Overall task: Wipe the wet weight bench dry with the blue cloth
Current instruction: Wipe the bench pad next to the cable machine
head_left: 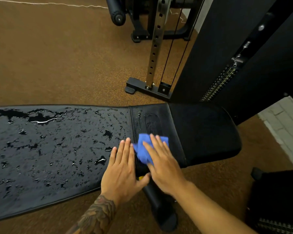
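The black padded weight bench (57,149) runs across the view, its long pad covered with beads and puddles of water. Its seat pad (205,132) at the right looks matte, without droplets. The blue cloth (143,149) lies crumpled at the seam between the two pads. My right hand (164,164) presses flat on the cloth, fingers spread, slightly blurred. Just to the left, my left hand (122,169) lies flat with fingers apart on the wet pad's near corner, its fingertips touching the cloth's edge.
A cable machine's perforated upright and base foot (147,88) stand behind the bench on the brown speckled floor. A black weight-stack tower (235,56) rises at the right. Under the seat a bench leg (159,203) runs toward me. White floor tiles (286,125) show far right.
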The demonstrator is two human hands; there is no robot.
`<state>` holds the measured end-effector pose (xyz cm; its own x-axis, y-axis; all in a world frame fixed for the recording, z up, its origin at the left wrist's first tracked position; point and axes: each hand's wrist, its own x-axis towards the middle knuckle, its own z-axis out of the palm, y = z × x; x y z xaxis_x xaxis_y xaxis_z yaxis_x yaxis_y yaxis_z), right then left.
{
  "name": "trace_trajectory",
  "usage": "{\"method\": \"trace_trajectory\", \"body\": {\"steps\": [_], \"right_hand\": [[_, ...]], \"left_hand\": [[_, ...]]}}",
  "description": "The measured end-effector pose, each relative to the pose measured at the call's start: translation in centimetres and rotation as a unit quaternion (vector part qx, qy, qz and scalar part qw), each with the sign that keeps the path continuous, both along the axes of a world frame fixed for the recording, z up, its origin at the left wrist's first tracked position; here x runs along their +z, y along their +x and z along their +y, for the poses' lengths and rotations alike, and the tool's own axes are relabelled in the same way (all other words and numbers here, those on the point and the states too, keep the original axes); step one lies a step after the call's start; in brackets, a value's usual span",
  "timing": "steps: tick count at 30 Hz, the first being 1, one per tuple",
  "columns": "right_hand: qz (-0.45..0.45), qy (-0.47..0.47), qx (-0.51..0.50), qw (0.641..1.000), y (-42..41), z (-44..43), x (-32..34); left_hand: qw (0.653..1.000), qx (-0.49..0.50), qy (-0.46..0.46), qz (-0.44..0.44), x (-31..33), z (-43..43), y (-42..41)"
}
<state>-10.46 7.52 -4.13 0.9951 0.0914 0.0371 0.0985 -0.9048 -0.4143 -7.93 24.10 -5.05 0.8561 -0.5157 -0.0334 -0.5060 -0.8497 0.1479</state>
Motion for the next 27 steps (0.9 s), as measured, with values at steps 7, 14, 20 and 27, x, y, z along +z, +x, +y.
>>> {"method": "trace_trajectory", "body": {"steps": [7, 14, 20, 27], "right_hand": [[0.007, -0.027, -0.041, 0.999, -3.8, -5.6, 0.0], [-0.026, -0.042, -0.158, 0.986, 6.4, -2.6, 0.1], [-0.009, -0.014, -0.040, 0.999, 6.6, 0.6, 0.3], [0.010, -0.030, 0.006, 0.999, -2.4, -5.0, 0.8]], "left_hand": [[1.000, 0.005, 0.002, -0.006, 0.2, -0.1, 0.0], [1.000, 0.011, 0.020, -0.005, 0.3, -0.3, -0.1], [0.999, 0.013, 0.035, -0.009, 0.3, -0.4, -0.1], [0.999, 0.013, 0.037, -0.015, 0.3, -0.3, -0.1]]}}
